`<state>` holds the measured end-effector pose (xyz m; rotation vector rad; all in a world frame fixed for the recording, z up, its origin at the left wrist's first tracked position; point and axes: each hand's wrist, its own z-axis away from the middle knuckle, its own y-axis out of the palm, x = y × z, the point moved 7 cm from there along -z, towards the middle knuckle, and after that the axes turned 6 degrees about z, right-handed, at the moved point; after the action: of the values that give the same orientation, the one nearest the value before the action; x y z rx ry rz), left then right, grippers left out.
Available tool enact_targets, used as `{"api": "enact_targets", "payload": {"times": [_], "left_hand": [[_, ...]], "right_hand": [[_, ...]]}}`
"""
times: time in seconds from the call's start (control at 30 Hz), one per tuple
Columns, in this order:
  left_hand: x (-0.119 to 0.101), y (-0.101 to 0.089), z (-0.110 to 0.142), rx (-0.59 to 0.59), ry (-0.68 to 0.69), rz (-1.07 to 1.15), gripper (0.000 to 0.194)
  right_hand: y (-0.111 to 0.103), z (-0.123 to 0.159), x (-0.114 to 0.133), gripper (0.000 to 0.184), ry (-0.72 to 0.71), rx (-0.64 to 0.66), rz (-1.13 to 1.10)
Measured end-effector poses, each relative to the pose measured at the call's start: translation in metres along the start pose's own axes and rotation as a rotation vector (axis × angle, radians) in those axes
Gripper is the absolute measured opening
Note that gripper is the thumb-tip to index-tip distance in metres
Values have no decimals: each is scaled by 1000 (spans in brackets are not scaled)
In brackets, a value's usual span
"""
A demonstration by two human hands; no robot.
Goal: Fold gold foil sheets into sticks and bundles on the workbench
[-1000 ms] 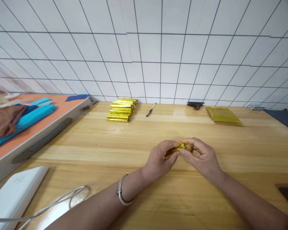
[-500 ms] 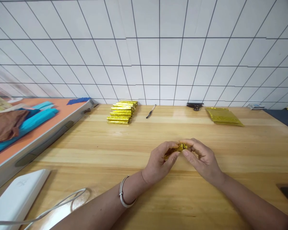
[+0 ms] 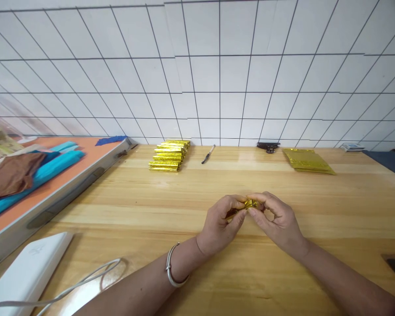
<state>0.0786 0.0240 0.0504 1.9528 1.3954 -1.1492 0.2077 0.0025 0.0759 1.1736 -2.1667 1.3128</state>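
Crumpled gold foil piece is over the worktop, well in from its back edge, left grip and right grip both pinching it between thumb and fingers; thin-looking, so could tear if either pulls too hard.

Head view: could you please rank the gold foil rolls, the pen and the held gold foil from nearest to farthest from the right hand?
1. Held gold foil: touching the right hand.
2. Pen: ahead and left.
3. Gold foil rolls: farther left.
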Motion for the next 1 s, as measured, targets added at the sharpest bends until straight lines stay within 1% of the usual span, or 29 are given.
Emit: {"api": "enact_targets", "payload": {"times": [0.2,0.33,0.47,0.57,0.77,0.9,1.0], "left_hand": [[-6,1,-2,28,55,-40,7],[-4,2,-1,42,45,-59,7],[-2,2,1,31,20,-59,6],[-3,1,0,27,12,-52,8],[-2,1,0,45,40,-67,9],[-3,-2,-5,109,62,-114,12],[-3,-7,-11,144,36,-145,11]], "right_hand": [[0,1,0,18,1,-23,13],[1,3,0,17,14,-28,21],[3,4,1,15,16,-12,22],[3,4,2,17,-2,-18,15],[3,4,1,19,-33,-13,0],[2,2,-4,19,11,50,-39],[3,2,-10,22,67,105,-94]]}}
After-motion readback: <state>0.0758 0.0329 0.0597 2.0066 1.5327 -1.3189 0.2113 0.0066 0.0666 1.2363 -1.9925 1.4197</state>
